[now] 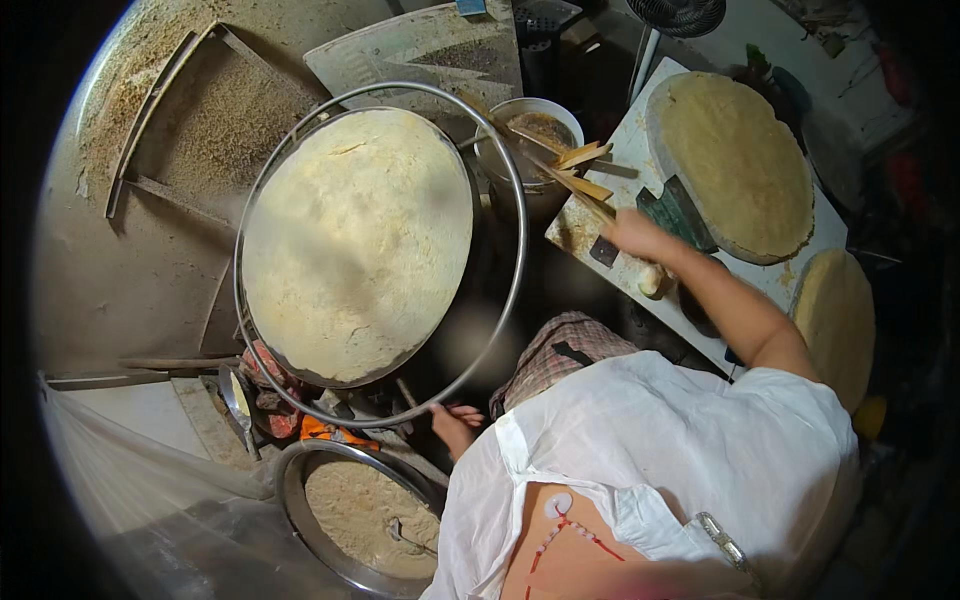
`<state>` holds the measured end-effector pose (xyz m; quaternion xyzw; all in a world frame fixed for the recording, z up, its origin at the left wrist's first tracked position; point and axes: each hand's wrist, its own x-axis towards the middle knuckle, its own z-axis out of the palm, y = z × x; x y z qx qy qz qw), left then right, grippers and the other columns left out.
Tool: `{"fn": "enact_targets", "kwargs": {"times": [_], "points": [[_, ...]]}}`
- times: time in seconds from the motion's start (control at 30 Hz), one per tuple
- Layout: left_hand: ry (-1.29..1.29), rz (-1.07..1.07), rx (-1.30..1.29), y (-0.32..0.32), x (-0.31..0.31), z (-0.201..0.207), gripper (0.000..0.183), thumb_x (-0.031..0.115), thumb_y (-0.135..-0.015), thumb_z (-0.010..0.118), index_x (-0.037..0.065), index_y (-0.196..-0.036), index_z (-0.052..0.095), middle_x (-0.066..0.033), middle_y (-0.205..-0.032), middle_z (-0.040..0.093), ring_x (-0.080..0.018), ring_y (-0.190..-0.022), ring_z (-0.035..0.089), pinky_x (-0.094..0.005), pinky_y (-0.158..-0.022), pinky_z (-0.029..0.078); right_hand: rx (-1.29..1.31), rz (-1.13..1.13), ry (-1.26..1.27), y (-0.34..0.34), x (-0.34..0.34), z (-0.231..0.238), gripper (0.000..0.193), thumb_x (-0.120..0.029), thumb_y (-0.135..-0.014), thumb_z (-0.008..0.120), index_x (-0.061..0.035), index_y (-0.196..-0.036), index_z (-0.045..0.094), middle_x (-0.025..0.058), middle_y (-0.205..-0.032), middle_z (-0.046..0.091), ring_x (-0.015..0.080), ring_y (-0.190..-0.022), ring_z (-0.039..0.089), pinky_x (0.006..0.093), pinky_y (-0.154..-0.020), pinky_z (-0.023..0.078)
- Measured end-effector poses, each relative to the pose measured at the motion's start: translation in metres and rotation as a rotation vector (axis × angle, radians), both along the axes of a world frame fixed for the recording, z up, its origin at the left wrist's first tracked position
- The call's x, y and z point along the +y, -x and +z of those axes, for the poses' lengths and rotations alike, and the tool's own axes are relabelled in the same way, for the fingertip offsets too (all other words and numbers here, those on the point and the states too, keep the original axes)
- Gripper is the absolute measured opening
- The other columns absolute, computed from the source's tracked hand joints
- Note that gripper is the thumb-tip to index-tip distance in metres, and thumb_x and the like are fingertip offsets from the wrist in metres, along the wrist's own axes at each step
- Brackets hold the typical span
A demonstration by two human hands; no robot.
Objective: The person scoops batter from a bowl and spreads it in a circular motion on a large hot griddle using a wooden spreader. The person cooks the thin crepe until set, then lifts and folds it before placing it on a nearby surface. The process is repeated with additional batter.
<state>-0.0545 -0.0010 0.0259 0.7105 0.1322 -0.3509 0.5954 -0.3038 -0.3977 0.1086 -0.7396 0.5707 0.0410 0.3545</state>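
My right hand (637, 236) is closed round a wooden stick (592, 203) at the edge of the white table. Other flat wooden pieces (585, 155) lie beside the stick, over the rim of a bucket (562, 108) of brownish liquid. My left hand (457, 428) is low by the metal ring (522, 230), its fingers apart; whether it touches the ring I cannot tell. Inside the ring, a large pale round flatbread (360, 240) covers the griddle. Below left stands a metal basin (290, 490) of beige batter (365, 510), with a ladle (410, 538) in it.
On the white table (590, 240) at right lies a stack of large round flatbreads (735, 165), a dark green scraper-like piece (677, 213) beside it. Another flatbread (838, 325) leans at the table's near end. Crumbs (225, 110) cover the surface at far left. A fan (680, 14) stands behind.
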Motion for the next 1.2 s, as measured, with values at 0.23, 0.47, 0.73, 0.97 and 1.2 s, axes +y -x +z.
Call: {"fn": "enact_targets", "kwargs": {"times": [0.23, 0.47, 0.73, 0.97, 1.2], "points": [[-0.137, -0.277, -0.135, 0.037, 0.012, -0.087, 0.038, 0.031, -0.094, 0.055, -0.004, -0.081, 0.061, -0.0084, -0.061, 0.062, -0.0138, -0.051, 0.055, -0.0293, -0.049, 0.044, -0.274, -0.071, -0.178, -0.044, -0.158, -0.045, 0.031, -0.026, -0.081, 0.063, 0.0053, -0.086, 0.065, 0.0169, -0.069, 0.064, 0.0279, -0.052, 0.062, 0.0407, -0.045, 0.050], [-0.267, -0.310, -0.205, 0.051, 0.049, -0.125, 0.039, 0.033, -0.090, 0.061, -0.004, -0.077, 0.064, -0.0059, -0.066, 0.063, -0.0123, -0.057, 0.053, -0.0300, -0.054, 0.045, -0.038, 0.257, -0.162, -0.086, -0.147, -0.093, 0.022, -0.023, -0.082, 0.063, -0.0042, -0.091, 0.069, 0.0171, -0.089, 0.067, 0.0311, -0.077, 0.065, 0.0438, -0.063, 0.053], [-0.146, -0.595, -0.154, 0.013, 0.012, -0.148, 0.033, 0.029, -0.091, 0.062, -0.003, -0.085, 0.065, -0.0029, -0.066, 0.060, -0.0085, -0.058, 0.049, -0.0269, -0.052, 0.040, 0.097, 0.844, 0.200, -0.068, -0.113, -0.074, 0.023, -0.021, -0.069, 0.065, -0.0020, -0.082, 0.070, 0.0185, -0.072, 0.065, 0.0340, -0.069, 0.063, 0.0413, -0.058, 0.049], [0.015, -1.035, -0.131, -0.002, -0.074, -0.035, 0.034, 0.029, -0.094, 0.055, -0.003, -0.085, 0.060, -0.0062, -0.067, 0.060, -0.0118, -0.056, 0.051, -0.0273, -0.052, 0.042, -0.136, 0.033, -0.297, 0.033, 0.039, 0.024, 0.018, -0.003, -0.072, 0.053, 0.0127, -0.063, 0.059, 0.0240, -0.062, 0.063, 0.0268, -0.048, 0.064, 0.0383, -0.045, 0.050], [0.058, -1.343, -0.162, 0.005, -0.098, 0.012, 0.033, 0.027, -0.096, 0.052, -0.003, -0.083, 0.059, -0.0064, -0.067, 0.061, -0.0114, -0.059, 0.054, -0.0275, -0.053, 0.043, 0.053, -0.234, -0.314, 0.082, 0.154, -0.060, 0.021, -0.005, -0.078, 0.054, 0.0090, -0.092, 0.061, 0.0226, -0.075, 0.062, 0.0295, -0.059, 0.064, 0.0448, -0.047, 0.048]]}}
